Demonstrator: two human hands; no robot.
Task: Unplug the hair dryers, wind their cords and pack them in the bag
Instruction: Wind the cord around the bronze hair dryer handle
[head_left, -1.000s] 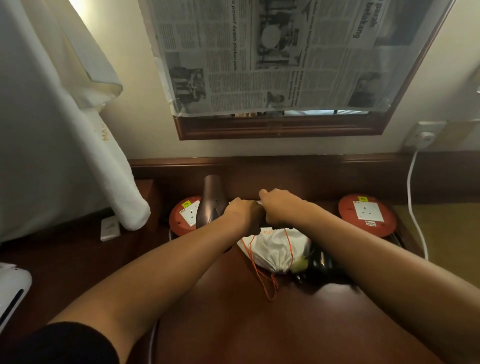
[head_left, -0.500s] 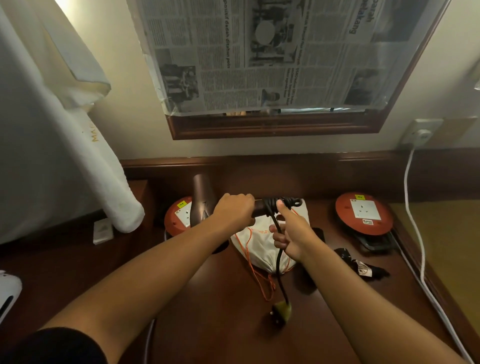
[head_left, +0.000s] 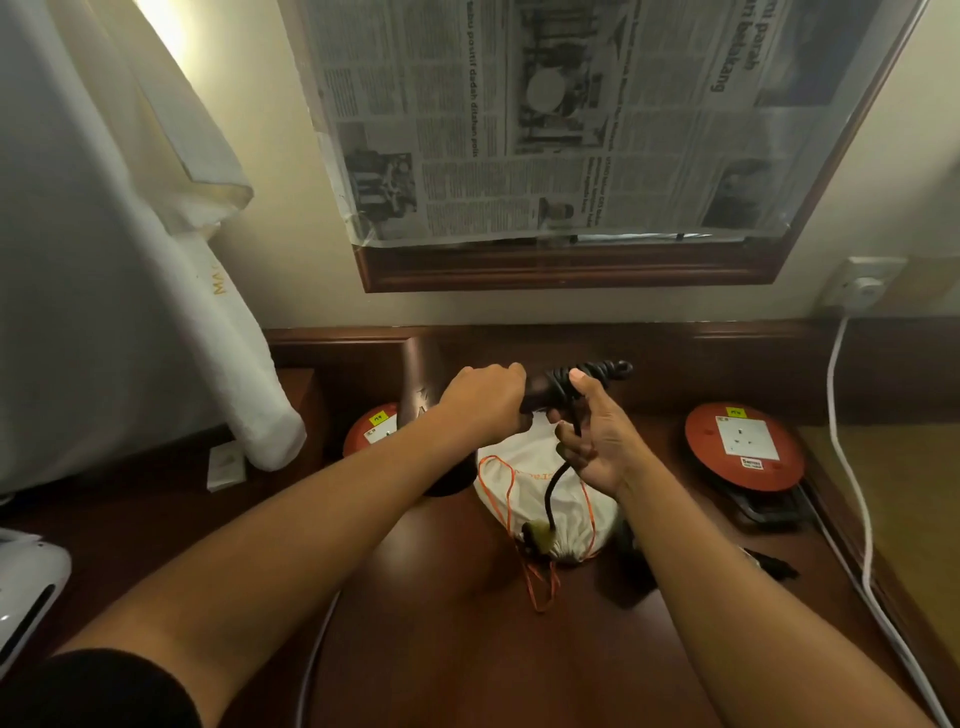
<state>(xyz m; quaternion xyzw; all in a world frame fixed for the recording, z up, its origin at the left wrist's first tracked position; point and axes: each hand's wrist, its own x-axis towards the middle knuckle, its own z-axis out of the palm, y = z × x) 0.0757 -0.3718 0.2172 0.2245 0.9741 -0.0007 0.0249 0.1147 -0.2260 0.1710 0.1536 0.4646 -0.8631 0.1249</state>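
My left hand grips the handle of a dark brown hair dryer held above the desk, its barrel pointing left and away. Black cord is wound in several turns round the handle's end. My right hand pinches the loose tail of that cord just below the coil. The tail hangs down to its plug, which dangles over a white drawstring bag with orange strings lying on the desk. A second black object, partly hidden by my right forearm, lies at the right.
Two red round socket reels sit on the dark wooden desk, one at the left, one at the right. A white cable runs from a wall socket down the right edge. White cloth hangs at the left. Newspaper covers the mirror.
My right hand has come off the handle, swung round it with the cord and now holds the tail higher; the plug has risen from the desk to over the bag.
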